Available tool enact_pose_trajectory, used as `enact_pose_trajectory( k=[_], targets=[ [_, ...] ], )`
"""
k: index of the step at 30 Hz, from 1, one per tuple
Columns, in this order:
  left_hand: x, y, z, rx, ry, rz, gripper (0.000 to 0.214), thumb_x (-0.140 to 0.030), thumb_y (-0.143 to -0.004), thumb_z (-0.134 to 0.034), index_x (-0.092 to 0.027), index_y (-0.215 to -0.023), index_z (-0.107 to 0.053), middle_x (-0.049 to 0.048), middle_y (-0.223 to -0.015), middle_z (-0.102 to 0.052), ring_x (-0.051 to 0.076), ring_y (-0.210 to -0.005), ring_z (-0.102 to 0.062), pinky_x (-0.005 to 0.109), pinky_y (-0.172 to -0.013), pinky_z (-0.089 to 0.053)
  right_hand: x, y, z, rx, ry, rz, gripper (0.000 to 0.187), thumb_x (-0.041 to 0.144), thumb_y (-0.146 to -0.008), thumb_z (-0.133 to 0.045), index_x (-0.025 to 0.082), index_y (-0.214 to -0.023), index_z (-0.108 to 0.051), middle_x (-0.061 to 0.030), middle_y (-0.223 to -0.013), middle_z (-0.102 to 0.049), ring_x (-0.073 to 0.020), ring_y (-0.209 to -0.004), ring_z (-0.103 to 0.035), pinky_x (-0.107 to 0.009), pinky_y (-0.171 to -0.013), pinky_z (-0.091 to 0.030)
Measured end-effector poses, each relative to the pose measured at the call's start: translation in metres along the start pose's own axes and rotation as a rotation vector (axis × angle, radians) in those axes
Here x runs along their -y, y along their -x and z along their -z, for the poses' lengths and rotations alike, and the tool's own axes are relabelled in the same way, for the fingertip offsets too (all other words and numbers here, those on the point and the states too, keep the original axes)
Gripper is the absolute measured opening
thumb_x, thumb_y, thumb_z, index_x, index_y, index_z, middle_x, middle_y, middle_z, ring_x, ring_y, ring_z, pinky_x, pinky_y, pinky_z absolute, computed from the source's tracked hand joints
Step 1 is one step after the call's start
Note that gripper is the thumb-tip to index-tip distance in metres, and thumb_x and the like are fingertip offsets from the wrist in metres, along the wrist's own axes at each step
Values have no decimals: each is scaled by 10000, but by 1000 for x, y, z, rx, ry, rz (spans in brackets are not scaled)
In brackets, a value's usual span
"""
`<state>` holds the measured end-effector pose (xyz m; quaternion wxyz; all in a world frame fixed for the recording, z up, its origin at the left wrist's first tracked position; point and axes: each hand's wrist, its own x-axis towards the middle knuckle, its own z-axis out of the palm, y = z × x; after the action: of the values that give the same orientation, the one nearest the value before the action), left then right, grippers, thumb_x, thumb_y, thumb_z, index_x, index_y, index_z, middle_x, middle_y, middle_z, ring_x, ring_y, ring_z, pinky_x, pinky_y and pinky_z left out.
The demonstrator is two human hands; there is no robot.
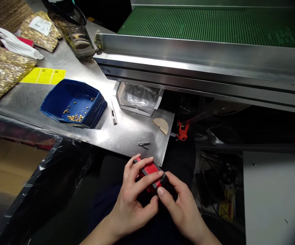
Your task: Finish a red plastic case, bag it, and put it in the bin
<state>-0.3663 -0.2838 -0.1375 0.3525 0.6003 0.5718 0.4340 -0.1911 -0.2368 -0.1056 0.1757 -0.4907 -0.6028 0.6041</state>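
Observation:
Both hands hold a small red and black plastic part (151, 169) over my lap, just off the table's near corner. My left hand (134, 192) wraps it from the left, fingers laid across its top. With thumb and fingers, my right hand (180, 202) pinches its right end. The underside of the part is hidden by my hands, and its exact kind does not show. On the metal table (127, 136) just beyond lie nail clippers (144, 145) and a tan half-round piece (160, 125).
A blue bin (96, 112) holds small brass pieces, with a utility knife (113, 111) to its right. Bags of brass parts (6, 69) lie far left. A green conveyor (200, 25) with a metal rail (188, 68) crosses behind. Orange-handled scissors (182, 131) hang beside the table edge.

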Motion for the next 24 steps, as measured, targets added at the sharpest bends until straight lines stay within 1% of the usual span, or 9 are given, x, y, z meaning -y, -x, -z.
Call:
enact_pose_trajectory(
  k=[3,5,10,15,17,20,24],
  targets=[
    [2,2,-1,19,-7,34,635,-121,-828,-662,-396,-1394,-570,38,-1569,-389,395,-1491,-227,673,-1211,-288,-2,2,-1,-29,74,-9,231,356,-982,-583,269,-1195,-592,-3,-1063,-688,-172,-957,-660,-263,-875,-511],
    [3,2,-2,32,-5,52,634,-131,-831,-665,-398,-1398,-570,37,-1573,-384,399,-1494,-216,683,-1210,-291,-2,3,-1,-34,101,-9,233,342,-974,-578,267,-1195,-584,0,-1058,-693,-172,-966,-674,-262,-863,-509],
    [5,1,-2,51,32,95,624,-135,-839,-659,-415,-1390,-575,28,-1562,-403,387,-1502,-223,697,-1223,-275,-3,2,1,-18,121,-7,260,330,-956,-584,271,-1209,-580,5,-1074,-696,-172,-972,-676,-270,-865,-514],
    [8,-1,-4,58,86,133,640,-145,-822,-678,-420,-1391,-577,24,-1563,-409,382,-1510,-241,697,-1241,-251,-5,2,4,-1,104,24,378,283,-950,-612,303,-1323,-548,12,-1133,-686,-169,-1070,-669,-245,-910,-510],
    [9,-1,-4,65,90,141,631,-147,-832,-670,-420,-1393,-574,22,-1566,-405,377,-1513,-240,694,-1245,-245,-5,2,5,4,74,20,348,312,-967,-617,304,-1311,-562,15,-1114,-688,-166,-1068,-669,-235,-902,-510],
    [9,-1,-5,61,38,102,640,-131,-834,-658,-410,-1402,-564,25,-1570,-395,381,-1511,-224,685,-1241,-254,-3,0,5,23,21,-21,221,363,-988,-602,283,-1194,-611,22,-1048,-701,-153,-976,-676,-233,-869,-508],
    [8,0,-4,52,-19,32,660,-109,-816,-652,-382,-1409,-558,41,-1563,-392,393,-1496,-225,686,-1222,-276,-1,-3,5,20,39,-32,147,323,-972,-590,270,-1102,-634,33,-977,-706,-141,-882,-662,-236,-808,-498]
  ],
)
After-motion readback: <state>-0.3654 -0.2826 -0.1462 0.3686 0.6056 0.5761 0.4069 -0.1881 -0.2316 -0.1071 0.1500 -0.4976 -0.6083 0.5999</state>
